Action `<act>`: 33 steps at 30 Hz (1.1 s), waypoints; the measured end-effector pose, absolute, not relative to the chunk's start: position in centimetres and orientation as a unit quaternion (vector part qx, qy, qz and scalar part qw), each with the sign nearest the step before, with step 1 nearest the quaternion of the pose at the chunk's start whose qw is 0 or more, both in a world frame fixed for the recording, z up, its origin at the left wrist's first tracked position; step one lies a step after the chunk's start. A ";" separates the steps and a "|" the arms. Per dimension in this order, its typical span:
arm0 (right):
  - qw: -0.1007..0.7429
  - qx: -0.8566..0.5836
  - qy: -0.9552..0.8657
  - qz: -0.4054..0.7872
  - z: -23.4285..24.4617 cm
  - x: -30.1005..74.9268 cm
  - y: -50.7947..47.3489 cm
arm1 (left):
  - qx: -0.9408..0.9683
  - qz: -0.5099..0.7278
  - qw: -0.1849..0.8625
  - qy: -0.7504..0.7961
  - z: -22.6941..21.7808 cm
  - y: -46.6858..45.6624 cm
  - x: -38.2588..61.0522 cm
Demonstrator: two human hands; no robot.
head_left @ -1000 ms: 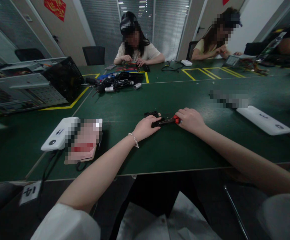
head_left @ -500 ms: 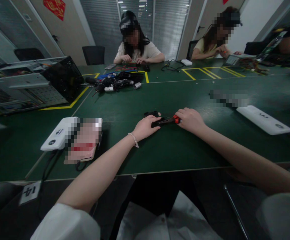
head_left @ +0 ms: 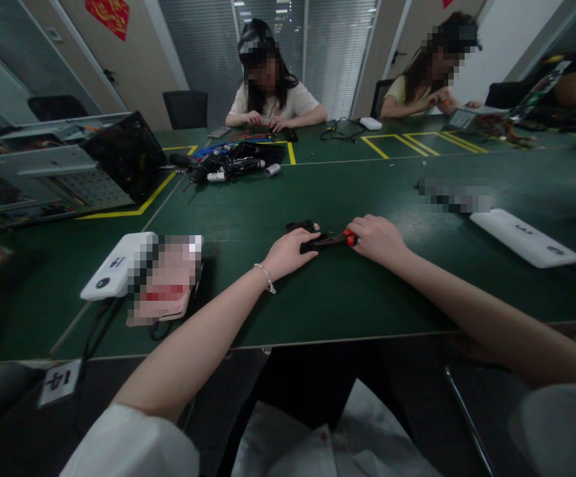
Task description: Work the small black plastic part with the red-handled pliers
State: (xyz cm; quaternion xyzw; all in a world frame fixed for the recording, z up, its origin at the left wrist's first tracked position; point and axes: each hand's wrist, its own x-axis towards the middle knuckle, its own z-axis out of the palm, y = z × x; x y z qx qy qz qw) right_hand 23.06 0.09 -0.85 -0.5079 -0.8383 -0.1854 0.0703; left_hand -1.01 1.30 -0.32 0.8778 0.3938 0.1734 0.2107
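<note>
My left hand (head_left: 288, 254), with a bracelet at its wrist, is closed on a small black part (head_left: 309, 246) just above the green table. In my right hand (head_left: 378, 238) are red-handled pliers (head_left: 350, 237), gripped by the handles. Their dark jaws point left and meet the black part between my two hands. Exactly what the jaws bite on is too small to tell. Another dark piece (head_left: 301, 226) lies just behind my left hand.
A white power bank (head_left: 113, 265) and a pixelated phone (head_left: 166, 285) lie to the left; a second power bank (head_left: 523, 238) is at right. An opened computer case (head_left: 59, 175), a power drill (head_left: 203, 171) and tangled cables stand farther back. Two people (head_left: 275, 99) sit opposite.
My hands and the pliers hold almost the same place. Another person's hand and arm have come in at the left edge. The hands of the person opposite have shifted slightly.
</note>
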 end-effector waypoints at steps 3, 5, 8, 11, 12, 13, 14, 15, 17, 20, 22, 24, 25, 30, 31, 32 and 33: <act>0.063 -0.510 -0.837 -0.190 -0.7 23.0 0.1 | 0.878 0.171 0.205 0.396 -0.4 1.3 -1.0; 0.057 -0.508 -0.837 -0.196 -0.6 22.9 0.0 | 0.880 0.170 0.202 0.395 -0.4 1.3 -1.0; 0.056 -0.505 -0.837 -0.204 -0.5 22.9 -0.1 | 0.881 0.169 0.202 0.393 -0.4 1.3 -0.9; 0.061 -0.503 -0.837 -0.205 -0.5 23.0 -0.1 | 0.880 0.174 0.208 0.389 -0.3 1.3 -0.9; 0.063 -0.502 -0.838 -0.205 -0.5 23.0 -0.1 | 0.880 0.176 0.209 0.388 -0.3 1.3 -0.9; 0.065 -0.503 -0.837 -0.204 -0.5 23.0 -0.1 | 0.880 0.177 0.208 0.388 -0.3 1.3 -1.0; 0.067 -0.505 -0.837 -0.201 -0.6 23.0 0.0 | 0.880 0.177 0.208 0.389 -0.3 1.3 -1.0; 0.068 -0.507 -0.836 -0.197 -0.6 23.0 0.0 | 0.880 0.174 0.208 0.391 -0.2 1.3 -0.9; 0.069 -0.511 -0.836 -0.186 -0.7 23.0 0.0 | 0.879 0.166 0.210 0.395 -0.1 1.2 -0.9; 0.067 -0.511 -0.838 -0.179 -0.7 23.0 0.0 | 0.877 0.158 0.209 0.403 0.2 1.0 -0.9; 0.068 -0.508 -0.840 -0.178 -0.6 23.0 0.1 | 0.878 0.156 0.206 0.404 0.3 1.0 -0.8; 0.073 -0.503 -0.842 -0.179 -0.5 23.0 0.0 | 0.878 0.152 0.204 0.405 0.4 1.0 -0.8; 0.074 -0.501 -0.843 -0.182 -0.5 23.0 0.0 | 0.878 0.151 0.205 0.406 0.4 1.0 -0.9; 0.068 -0.498 -0.842 -0.197 -0.2 22.9 -0.2 | 0.875 0.162 0.211 0.404 0.2 1.0 -0.9; 0.065 -0.500 -0.841 -0.199 -0.3 22.9 -0.2 | 0.876 0.165 0.211 0.401 0.1 1.1 -0.9; 0.062 -0.501 -0.840 -0.200 -0.3 22.9 -0.2 | 0.878 0.168 0.209 0.398 0.0 1.1 -0.9; 0.060 -0.503 -0.839 -0.200 -0.4 22.9 -0.1 | 0.879 0.170 0.206 0.395 -0.1 1.1 -0.9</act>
